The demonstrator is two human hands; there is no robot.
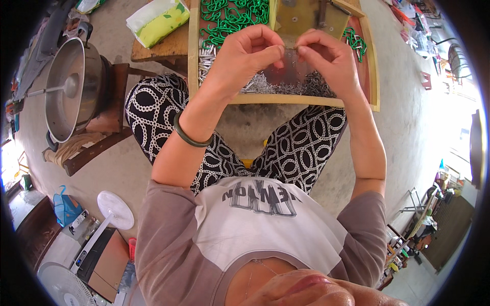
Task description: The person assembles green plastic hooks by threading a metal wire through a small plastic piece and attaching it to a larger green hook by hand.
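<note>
From afar I see the left hand (252,50) and right hand (331,57) with thumbs against fingers, any held piece too small to tell, over a shallow pale-wooden tray (306,101), shiny green bent hooks (235,21) beyond the left, small silver metal pieces (286,88) nearer me

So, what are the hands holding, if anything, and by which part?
Cannot be told: bare left hand and bare right hand pinch above the pale wooden-rimmed tray, anything between them too small to identify.
</note>
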